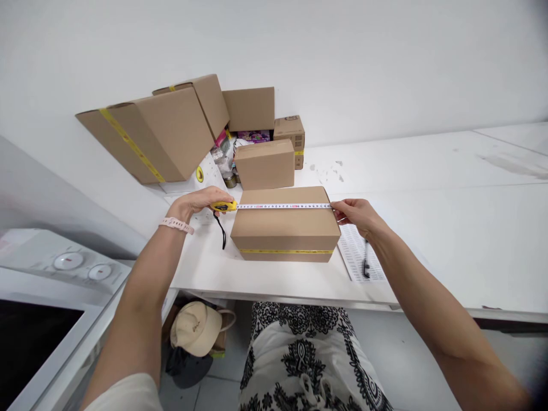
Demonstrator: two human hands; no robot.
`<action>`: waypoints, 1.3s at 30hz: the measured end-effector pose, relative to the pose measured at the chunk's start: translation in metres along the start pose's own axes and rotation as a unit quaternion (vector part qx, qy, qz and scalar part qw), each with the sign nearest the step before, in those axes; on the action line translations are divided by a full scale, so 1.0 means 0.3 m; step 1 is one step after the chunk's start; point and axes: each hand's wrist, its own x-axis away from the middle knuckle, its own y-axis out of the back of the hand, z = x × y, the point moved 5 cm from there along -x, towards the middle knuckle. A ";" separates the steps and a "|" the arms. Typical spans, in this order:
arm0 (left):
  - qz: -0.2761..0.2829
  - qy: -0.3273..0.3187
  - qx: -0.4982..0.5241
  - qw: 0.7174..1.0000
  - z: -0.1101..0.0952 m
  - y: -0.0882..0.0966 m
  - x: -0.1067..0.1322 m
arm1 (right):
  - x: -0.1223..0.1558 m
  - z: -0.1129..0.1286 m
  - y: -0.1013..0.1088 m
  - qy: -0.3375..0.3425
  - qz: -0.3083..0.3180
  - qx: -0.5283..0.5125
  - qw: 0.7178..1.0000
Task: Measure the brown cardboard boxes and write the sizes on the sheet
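A closed cardboard box (286, 224) with a strip of yellow tape along its near side lies on the white table. My left hand (200, 200) is closed around the yellow case of a tape measure (224, 206) at the box's left edge; a black wrist strap (223, 231) dangles from it. The white blade stretches straight across the box's top to the right edge. There my right hand (353, 214) pinches the blade's end. Beneath my right forearm lie a printed sheet (353, 251) and a black pen (366, 268).
Large cardboard boxes (145, 137) are stacked at the back left, beside smaller boxes (265, 164) and plastic-wrapped items. A white microwave-like appliance (64, 268) stands at the left. Under the table are a beige cap (194, 328) and a dark cap (188, 365). A wall closes off the back.
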 end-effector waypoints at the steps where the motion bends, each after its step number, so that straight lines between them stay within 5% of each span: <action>1: -0.006 -0.008 -0.005 1.000 -0.021 0.001 0.019 | -0.002 0.006 0.009 -0.003 -0.004 -0.011 1.000; 4: -0.020 -0.039 -0.008 0.999 -0.098 -0.014 0.105 | -0.007 0.053 0.052 0.016 -0.007 -0.062 0.998; 7: 0.013 -0.049 0.033 0.998 -0.143 -0.098 0.222 | -0.006 0.140 0.093 0.069 0.003 -0.102 0.992; 11: 0.104 -0.013 0.204 0.973 -0.108 -0.363 0.366 | -0.018 0.262 0.062 0.157 0.034 -0.119 0.980; 14: 0.172 -0.015 0.381 0.908 -0.092 -0.624 0.423 | -0.066 0.302 -0.056 0.173 0.110 -0.086 0.975; 18: 0.140 -0.044 0.518 0.843 -0.142 -0.858 0.389 | -0.170 0.303 -0.228 0.157 0.219 -0.020 0.963; 22: 0.047 -0.065 0.547 0.833 -0.206 -0.892 0.293 | -0.272 0.288 -0.296 0.141 0.208 0.005 0.968; 26: 0.032 -0.046 0.571 0.819 -0.214 -0.875 0.251 | -0.315 0.246 -0.295 0.102 0.144 0.026 0.984; 39: 0.044 -0.010 0.589 0.807 -0.187 -0.932 0.353 | -0.296 0.197 -0.262 0.103 0.175 0.153 0.967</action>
